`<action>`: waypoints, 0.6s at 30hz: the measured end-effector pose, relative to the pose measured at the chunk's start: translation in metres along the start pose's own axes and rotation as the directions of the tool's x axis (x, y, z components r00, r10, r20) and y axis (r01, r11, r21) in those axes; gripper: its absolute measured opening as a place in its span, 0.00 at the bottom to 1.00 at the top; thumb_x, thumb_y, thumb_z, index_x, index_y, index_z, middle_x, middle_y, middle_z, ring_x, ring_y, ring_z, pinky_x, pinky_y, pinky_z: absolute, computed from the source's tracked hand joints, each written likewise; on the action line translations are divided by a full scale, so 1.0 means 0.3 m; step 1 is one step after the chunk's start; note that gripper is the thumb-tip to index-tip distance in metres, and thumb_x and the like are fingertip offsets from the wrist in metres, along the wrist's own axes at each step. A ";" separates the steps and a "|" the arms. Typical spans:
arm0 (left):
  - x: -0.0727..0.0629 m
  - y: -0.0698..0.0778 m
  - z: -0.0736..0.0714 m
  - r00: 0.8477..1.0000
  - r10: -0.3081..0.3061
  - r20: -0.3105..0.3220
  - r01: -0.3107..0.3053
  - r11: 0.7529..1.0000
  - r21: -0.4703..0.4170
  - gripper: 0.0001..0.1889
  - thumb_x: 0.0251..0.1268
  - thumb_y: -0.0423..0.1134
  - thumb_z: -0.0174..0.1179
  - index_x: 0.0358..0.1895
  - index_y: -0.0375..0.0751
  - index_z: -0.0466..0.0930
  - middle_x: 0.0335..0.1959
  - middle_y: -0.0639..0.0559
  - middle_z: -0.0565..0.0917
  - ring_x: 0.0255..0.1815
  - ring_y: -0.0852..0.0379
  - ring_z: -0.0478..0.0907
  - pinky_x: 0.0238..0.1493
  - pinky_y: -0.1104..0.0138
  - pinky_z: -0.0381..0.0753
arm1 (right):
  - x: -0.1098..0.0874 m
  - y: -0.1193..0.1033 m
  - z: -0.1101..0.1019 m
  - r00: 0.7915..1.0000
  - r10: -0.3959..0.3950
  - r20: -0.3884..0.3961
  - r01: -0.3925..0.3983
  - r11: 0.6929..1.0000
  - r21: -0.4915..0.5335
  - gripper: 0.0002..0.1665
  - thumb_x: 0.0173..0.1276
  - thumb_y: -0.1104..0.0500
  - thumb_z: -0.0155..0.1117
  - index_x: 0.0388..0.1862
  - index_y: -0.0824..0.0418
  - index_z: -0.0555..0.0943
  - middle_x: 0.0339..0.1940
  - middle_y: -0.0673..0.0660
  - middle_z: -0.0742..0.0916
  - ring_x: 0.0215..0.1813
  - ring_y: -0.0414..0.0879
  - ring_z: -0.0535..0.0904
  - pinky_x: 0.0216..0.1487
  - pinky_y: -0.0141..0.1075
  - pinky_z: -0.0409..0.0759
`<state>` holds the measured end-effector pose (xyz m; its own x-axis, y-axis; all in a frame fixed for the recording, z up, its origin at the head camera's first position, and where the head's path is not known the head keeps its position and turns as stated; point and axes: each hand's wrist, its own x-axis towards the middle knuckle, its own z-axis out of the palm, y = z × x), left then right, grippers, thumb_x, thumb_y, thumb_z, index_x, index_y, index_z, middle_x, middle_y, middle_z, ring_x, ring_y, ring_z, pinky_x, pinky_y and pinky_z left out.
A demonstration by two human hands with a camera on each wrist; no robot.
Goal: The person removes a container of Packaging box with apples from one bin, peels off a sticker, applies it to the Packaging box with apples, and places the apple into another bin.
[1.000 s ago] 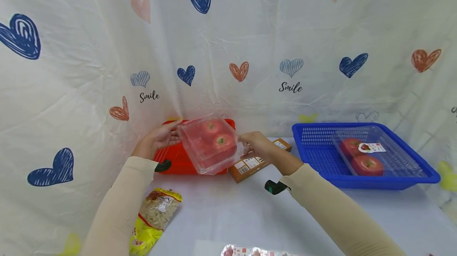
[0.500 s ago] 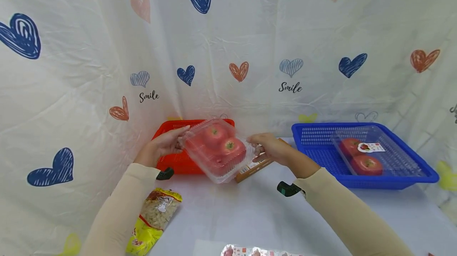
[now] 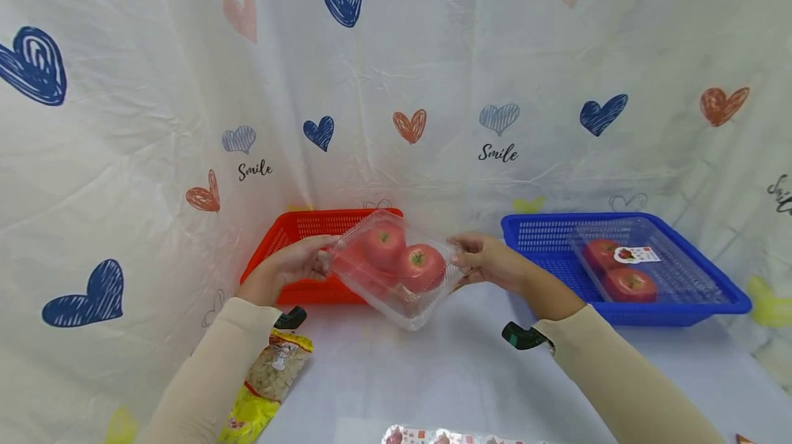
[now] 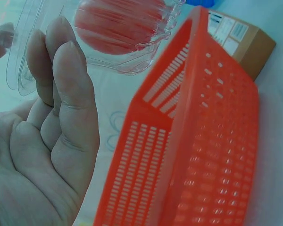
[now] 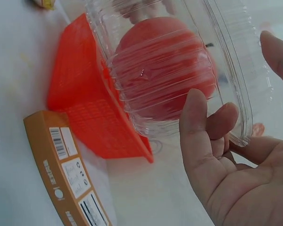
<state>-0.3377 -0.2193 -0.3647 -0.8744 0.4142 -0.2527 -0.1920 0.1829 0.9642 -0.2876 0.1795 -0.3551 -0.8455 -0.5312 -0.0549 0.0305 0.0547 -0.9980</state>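
A clear plastic clamshell box (image 3: 405, 324) with two red apples (image 3: 421, 267) inside is held up in the air, tilted, between both hands. My left hand (image 3: 297, 265) pinches its left edge, thumb on one side and curled fingers on the other. At the right edge, my right hand (image 3: 495, 265) grips the rim; the right wrist view shows fingers (image 5: 194, 122) bent at the flange and the thumb on the far side. Behind and below the box stands a red basket (image 3: 297, 298), partly covered by it and by my left hand.
On the right sits a blue basket (image 3: 680, 318) holding another clamshell box (image 3: 687, 272) of apples with a label. A yellow food bag (image 3: 272, 368) lies near my left forearm. A brown carton (image 5: 47, 165) is beside the red basket. A strip of printed labels (image 3: 458, 436) lies at the front edge.
Both hands have carried the clamshell box right and slightly down toward me, away from over the red basket. The grip stays the same.
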 end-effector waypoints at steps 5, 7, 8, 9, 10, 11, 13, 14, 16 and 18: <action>-0.003 -0.013 0.035 0.999 -0.005 0.039 0.005 1.000 -0.004 0.18 0.68 0.55 0.57 0.42 0.42 0.79 0.22 0.47 0.77 0.27 0.50 0.78 0.40 0.58 0.82 | -0.032 0.012 -0.020 0.999 0.010 -0.051 -0.012 1.000 -0.025 0.37 0.69 0.64 0.63 0.73 0.69 0.61 0.61 0.66 0.74 0.48 0.52 0.80 0.50 0.45 0.82; -0.003 -0.019 0.048 0.998 0.003 0.063 -0.002 1.000 -0.011 0.18 0.68 0.55 0.57 0.41 0.42 0.80 0.23 0.47 0.79 0.27 0.50 0.78 0.40 0.58 0.83 | -0.044 0.014 -0.026 0.998 0.003 -0.062 -0.005 0.999 -0.037 0.37 0.69 0.63 0.64 0.72 0.69 0.62 0.60 0.65 0.75 0.48 0.51 0.79 0.49 0.43 0.82; -0.002 -0.022 0.055 0.997 0.008 0.077 -0.007 1.000 -0.014 0.17 0.69 0.54 0.56 0.40 0.43 0.80 0.23 0.48 0.79 0.27 0.50 0.78 0.40 0.58 0.83 | -0.051 0.014 -0.028 0.998 -0.004 -0.062 0.002 0.999 -0.042 0.37 0.68 0.62 0.64 0.72 0.70 0.63 0.60 0.65 0.76 0.49 0.51 0.79 0.49 0.43 0.82; -0.003 -0.025 0.062 0.996 0.015 0.093 -0.013 1.000 -0.019 0.17 0.69 0.54 0.56 0.40 0.42 0.79 0.22 0.48 0.78 0.26 0.51 0.78 0.39 0.58 0.83 | -0.057 0.014 -0.031 0.998 -0.007 -0.066 0.004 0.999 -0.042 0.37 0.68 0.62 0.65 0.72 0.70 0.63 0.59 0.64 0.76 0.49 0.51 0.79 0.49 0.42 0.82; -0.004 -0.028 0.070 0.994 0.019 0.108 -0.017 1.000 -0.022 0.17 0.70 0.53 0.55 0.40 0.42 0.79 0.23 0.48 0.78 0.26 0.51 0.78 0.39 0.58 0.83 | -0.064 0.014 -0.033 0.997 -0.008 -0.071 0.005 0.999 -0.043 0.36 0.68 0.63 0.65 0.71 0.70 0.64 0.58 0.63 0.77 0.49 0.51 0.79 0.48 0.42 0.82; -0.006 -0.031 0.077 0.992 0.022 0.122 -0.019 1.000 -0.025 0.16 0.70 0.53 0.55 0.41 0.42 0.79 0.23 0.48 0.79 0.26 0.51 0.78 0.38 0.59 0.84 | -0.070 0.015 -0.036 0.997 -0.009 -0.074 0.006 0.999 -0.044 0.36 0.68 0.63 0.65 0.71 0.70 0.64 0.57 0.62 0.78 0.48 0.51 0.79 0.47 0.42 0.82; -0.014 -0.037 0.092 0.988 0.032 0.153 -0.031 0.999 -0.013 0.16 0.71 0.52 0.54 0.41 0.42 0.78 0.23 0.48 0.79 0.26 0.52 0.79 0.38 0.59 0.84 | -0.084 0.018 -0.043 0.997 -0.010 -0.078 0.006 0.999 -0.051 0.35 0.68 0.63 0.65 0.71 0.70 0.64 0.56 0.61 0.79 0.48 0.50 0.78 0.47 0.41 0.82; -0.018 -0.040 0.099 0.985 0.042 0.169 -0.042 0.999 -0.002 0.15 0.71 0.51 0.53 0.41 0.41 0.77 0.23 0.48 0.78 0.26 0.52 0.79 0.37 0.60 0.84 | -0.090 0.019 -0.046 0.997 -0.007 -0.081 0.003 0.999 -0.051 0.35 0.68 0.63 0.65 0.71 0.70 0.65 0.55 0.61 0.79 0.47 0.50 0.78 0.46 0.40 0.82; -0.026 -0.045 0.111 0.977 0.056 0.204 -0.060 0.998 0.017 0.15 0.73 0.50 0.51 0.41 0.40 0.76 0.22 0.49 0.78 0.26 0.52 0.79 0.37 0.60 0.84 | -0.103 0.023 -0.054 0.996 0.000 -0.091 -0.005 0.998 -0.055 0.35 0.68 0.62 0.65 0.71 0.70 0.65 0.54 0.60 0.78 0.46 0.49 0.77 0.46 0.39 0.82; -0.034 -0.050 0.123 0.968 0.071 0.241 -0.081 0.996 0.032 0.15 0.74 0.48 0.49 0.42 0.39 0.75 0.23 0.49 0.78 0.27 0.52 0.79 0.37 0.61 0.84 | -0.115 0.027 -0.063 0.995 0.003 -0.095 -0.008 0.998 -0.061 0.36 0.68 0.61 0.65 0.71 0.70 0.64 0.54 0.60 0.78 0.45 0.48 0.77 0.45 0.38 0.82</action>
<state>-0.3096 -0.1934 -0.3794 -0.7528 0.6285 -0.1957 -0.1061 0.1775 0.9784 -0.2682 0.2141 -0.3607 -0.8923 -0.4481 -0.0544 0.0051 0.1105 -0.9939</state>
